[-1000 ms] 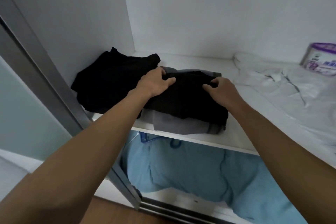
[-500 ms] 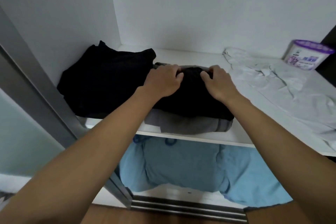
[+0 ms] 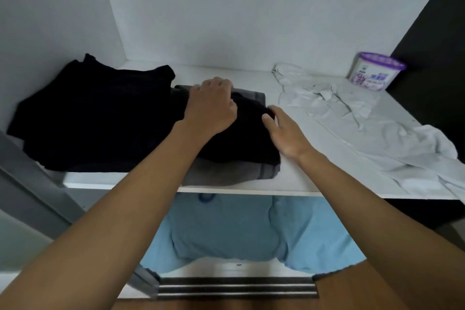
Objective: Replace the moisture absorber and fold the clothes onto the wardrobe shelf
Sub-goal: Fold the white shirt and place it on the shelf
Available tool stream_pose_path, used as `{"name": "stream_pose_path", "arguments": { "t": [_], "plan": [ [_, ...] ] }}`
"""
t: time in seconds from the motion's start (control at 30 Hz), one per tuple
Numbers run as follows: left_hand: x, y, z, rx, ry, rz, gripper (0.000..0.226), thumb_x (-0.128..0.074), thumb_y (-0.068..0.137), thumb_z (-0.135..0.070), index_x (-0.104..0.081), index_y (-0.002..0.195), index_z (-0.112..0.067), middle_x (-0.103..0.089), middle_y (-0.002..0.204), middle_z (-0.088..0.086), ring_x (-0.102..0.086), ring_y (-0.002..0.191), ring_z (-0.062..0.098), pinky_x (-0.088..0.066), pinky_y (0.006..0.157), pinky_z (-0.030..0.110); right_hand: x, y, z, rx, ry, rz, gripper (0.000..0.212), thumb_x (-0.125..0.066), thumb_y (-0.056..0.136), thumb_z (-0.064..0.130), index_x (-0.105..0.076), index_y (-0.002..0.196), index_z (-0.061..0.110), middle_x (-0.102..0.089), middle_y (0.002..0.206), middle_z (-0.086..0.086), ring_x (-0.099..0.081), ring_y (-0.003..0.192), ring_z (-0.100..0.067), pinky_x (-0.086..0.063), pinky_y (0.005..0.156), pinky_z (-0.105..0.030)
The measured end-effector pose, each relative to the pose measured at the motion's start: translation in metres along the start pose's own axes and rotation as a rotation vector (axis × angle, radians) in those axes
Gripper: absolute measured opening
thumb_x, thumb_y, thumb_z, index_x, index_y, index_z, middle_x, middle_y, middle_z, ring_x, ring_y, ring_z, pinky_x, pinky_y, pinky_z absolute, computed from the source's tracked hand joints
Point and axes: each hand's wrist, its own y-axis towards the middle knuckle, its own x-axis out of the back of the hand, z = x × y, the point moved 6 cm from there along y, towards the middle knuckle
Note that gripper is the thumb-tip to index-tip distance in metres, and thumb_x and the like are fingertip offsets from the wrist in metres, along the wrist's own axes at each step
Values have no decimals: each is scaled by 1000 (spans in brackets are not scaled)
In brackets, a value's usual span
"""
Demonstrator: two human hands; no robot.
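Folded black garment (image 3: 241, 138): lies on top of a folded grey garment (image 3: 226, 173), the two making one stack near the front edge of the wardrobe shelf (image 3: 314, 178).

Left hand (image 3: 211, 108): on the far part of the black garment, knuckles up, fingers curled down over its far edge and gripping the cloth there.

Right hand (image 3: 284, 131): against the right side of the black garment, fingers nearly straight and relaxed. Fingertips touch its far right corner; the hand holds nothing.

Left of the black garment, touching it: a looser heap of black clothing (image 3: 95, 113), reaching to the wardrobe's side wall.

Right of the black garment, apart from it: a pale, crumpled unfolded garment (image 3: 352, 118) spread over the shelf.

Moisture absorber (image 3: 375, 72): upright tub with a purple lid, well to the right of the black garment and further back, just beyond the pale garment. Its label is too blurred to read.

Below the black garment, under the shelf: light blue bedding (image 3: 239, 229).
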Motion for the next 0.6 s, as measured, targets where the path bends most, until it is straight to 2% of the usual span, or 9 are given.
{"name": "stream_pose_path", "arguments": {
  "t": [0.07, 0.2, 0.3, 0.37, 0.4, 0.47, 0.53, 0.6],
  "plan": [
    [-9, 2, -33, -47, -128, 47, 35, -50, 92, -22, -56, 126, -13, -58, 130, 7, -53, 117, 26, -40, 101, 40, 30, -11, -33, -40, -86, -60, 49, -48, 101, 42, -46, 143, 16, -49, 147, -3, -44, 136, -22, -33, 110, -34],
    [-47, 8, -97, -47, -204, 205, 38, -50, 95, -21, -54, 133, -16, -53, 139, 4, -50, 125, 24, -40, 105, 40, 132, -30, -121, -223, -284, -202, 62, -63, 91, 44, -46, 143, 16, -48, 148, -9, -43, 136, -28, -35, 110, -40],
    [-81, 16, -147, -7, -263, 288, 39, -50, 96, -23, -52, 136, -19, -50, 144, 0, -48, 130, 21, -39, 105, 37, 193, -44, -183, -444, -415, -139, 77, -66, 80, 63, -46, 140, 19, -48, 146, -10, -43, 135, -34, -36, 109, -51],
    [-106, 20, -179, 40, -306, 349, 41, -52, 95, -25, -51, 136, -23, -50, 145, -2, -48, 132, 20, -39, 108, 38, 206, -52, -213, -463, -499, -29, 58, -63, 78, 66, -56, 118, 25, -56, 133, -6, -48, 127, -33, -36, 107, -55],
    [-119, 22, -194, 66, -332, 373, 42, -53, 94, -26, -51, 136, -24, -51, 144, -3, -49, 131, 19, -39, 108, 38, 210, -55, -223, -422, -499, -28, 44, -64, 80, 62, -57, 105, 27, -60, 124, -3, -51, 122, -31, -36, 106, -55],
    [-140, 28, -219, 125, -376, 390, 39, -56, 93, -28, -54, 132, -24, -58, 135, -3, -55, 123, 20, -43, 105, 38, 219, -57, -235, -321, -456, -128, 21, -65, 85, 47, -57, 88, 28, -64, 109, 0, -57, 112, -29, -42, 98, -47],
    [-157, 33, -236, 229, -410, 398, 31, -57, 92, -31, -61, 120, -20, -66, 117, -1, -63, 107, 21, -50, 97, 37, 230, -60, -239, -239, -475, -226, 15, -62, 89, 34, -57, 78, 26, -65, 96, -1, -60, 100, -29, -43, 84, -38],
    [-172, 34, -247, 361, -484, 451, 28, -55, 93, -35, -68, 99, -11, -75, 95, 3, -72, 86, 23, -56, 80, 33, 239, -65, -245, -204, -313, -286, 17, -57, 94, 28, -55, 78, 22, -62, 84, 1, -59, 88, -25, -40, 76, -35]
  ]
}}
